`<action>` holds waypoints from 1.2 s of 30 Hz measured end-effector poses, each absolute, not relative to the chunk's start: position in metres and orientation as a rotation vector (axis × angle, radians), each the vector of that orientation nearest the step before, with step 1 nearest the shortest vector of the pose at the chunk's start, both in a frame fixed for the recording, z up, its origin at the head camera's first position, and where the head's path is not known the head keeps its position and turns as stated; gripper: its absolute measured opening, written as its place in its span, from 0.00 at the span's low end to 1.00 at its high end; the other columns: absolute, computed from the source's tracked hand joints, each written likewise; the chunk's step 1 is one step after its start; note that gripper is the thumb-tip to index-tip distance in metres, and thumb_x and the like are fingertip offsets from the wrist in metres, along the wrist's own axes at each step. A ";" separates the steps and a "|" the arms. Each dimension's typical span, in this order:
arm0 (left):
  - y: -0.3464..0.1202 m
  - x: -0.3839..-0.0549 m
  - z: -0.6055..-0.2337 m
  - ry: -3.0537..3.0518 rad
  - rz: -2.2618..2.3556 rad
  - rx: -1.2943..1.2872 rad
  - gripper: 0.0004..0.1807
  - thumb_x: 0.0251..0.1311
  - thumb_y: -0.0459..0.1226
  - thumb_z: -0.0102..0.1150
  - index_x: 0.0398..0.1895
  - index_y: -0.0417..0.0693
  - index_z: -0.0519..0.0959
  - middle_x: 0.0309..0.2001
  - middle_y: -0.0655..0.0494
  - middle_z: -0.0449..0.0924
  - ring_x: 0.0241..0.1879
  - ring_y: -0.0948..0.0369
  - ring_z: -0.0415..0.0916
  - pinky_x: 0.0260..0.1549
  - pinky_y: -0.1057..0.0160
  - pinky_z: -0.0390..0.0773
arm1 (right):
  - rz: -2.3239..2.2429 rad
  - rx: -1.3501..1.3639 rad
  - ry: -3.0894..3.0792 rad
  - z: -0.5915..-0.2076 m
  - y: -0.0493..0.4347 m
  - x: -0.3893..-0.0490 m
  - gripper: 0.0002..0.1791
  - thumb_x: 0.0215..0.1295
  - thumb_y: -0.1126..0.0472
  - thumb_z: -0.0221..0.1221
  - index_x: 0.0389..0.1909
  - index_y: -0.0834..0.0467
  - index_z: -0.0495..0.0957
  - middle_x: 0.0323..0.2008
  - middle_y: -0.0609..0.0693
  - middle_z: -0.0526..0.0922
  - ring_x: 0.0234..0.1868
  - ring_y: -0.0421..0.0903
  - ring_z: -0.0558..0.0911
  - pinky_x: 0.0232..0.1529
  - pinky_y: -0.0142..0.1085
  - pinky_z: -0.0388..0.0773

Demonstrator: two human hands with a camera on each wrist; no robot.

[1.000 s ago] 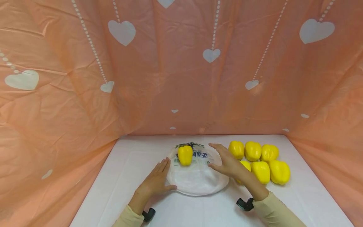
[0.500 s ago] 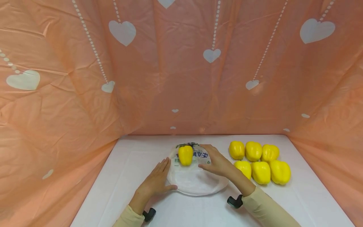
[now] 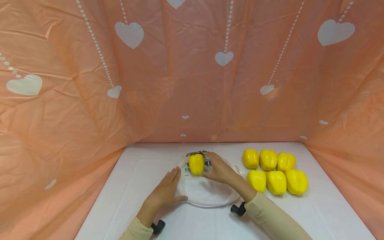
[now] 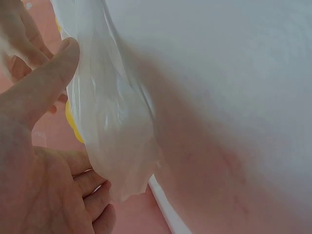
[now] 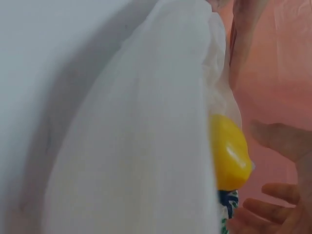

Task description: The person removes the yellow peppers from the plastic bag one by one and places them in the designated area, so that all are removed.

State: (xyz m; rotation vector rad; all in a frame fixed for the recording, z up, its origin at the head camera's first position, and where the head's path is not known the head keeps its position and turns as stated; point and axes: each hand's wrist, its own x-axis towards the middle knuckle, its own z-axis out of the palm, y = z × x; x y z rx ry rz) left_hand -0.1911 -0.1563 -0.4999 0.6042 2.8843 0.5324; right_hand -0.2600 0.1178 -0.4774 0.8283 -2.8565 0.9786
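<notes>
A white, partly see-through plastic bag (image 3: 207, 193) with dark and green print is spread on the table. One yellow bell pepper (image 3: 196, 164) rests on its printed far part, and the right wrist view shows this pepper (image 5: 229, 153) beyond a fold of white plastic. My left hand (image 3: 163, 190) lies against the bag's left edge, fingers straight and thumb spread away from them. Just right of the pepper is my right hand (image 3: 220, 168), its thumb and fingers parted around the pepper's side. In the right wrist view, a gap shows between that hand and the pepper.
Several more yellow bell peppers (image 3: 276, 182) stand in two rows to the right of the bag, close to my right forearm. A white cloth covers the table (image 3: 135, 166). Orange sheeting (image 3: 192, 83) with white hearts closes off the back and both sides.
My right hand has moved left across the bag, from beside the rows of peppers to the single pepper. The left hand and all peppers have stayed in place.
</notes>
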 end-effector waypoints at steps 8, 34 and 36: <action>-0.157 -0.192 -0.498 2.900 0.522 0.641 0.63 0.62 0.57 0.75 0.84 0.29 0.52 0.86 0.35 0.46 0.85 0.43 0.47 0.84 0.43 0.48 | 0.964 0.790 -2.886 -0.478 0.106 -0.264 0.51 0.60 0.55 0.79 0.78 0.66 0.64 0.75 0.67 0.70 0.75 0.66 0.71 0.77 0.60 0.70; -0.157 -0.190 -0.499 2.891 0.533 0.609 0.63 0.61 0.57 0.76 0.85 0.31 0.52 0.86 0.37 0.46 0.85 0.44 0.47 0.84 0.44 0.49 | 0.794 0.754 -2.964 -0.487 0.090 -0.273 0.51 0.62 0.53 0.79 0.81 0.60 0.62 0.74 0.64 0.71 0.74 0.63 0.72 0.74 0.59 0.74; -0.157 -0.189 -0.498 2.892 0.540 0.607 0.63 0.60 0.57 0.77 0.85 0.32 0.52 0.86 0.37 0.46 0.85 0.44 0.47 0.84 0.43 0.49 | 0.796 0.748 -2.961 -0.487 0.090 -0.274 0.51 0.62 0.54 0.79 0.80 0.60 0.62 0.74 0.65 0.71 0.74 0.63 0.72 0.74 0.60 0.74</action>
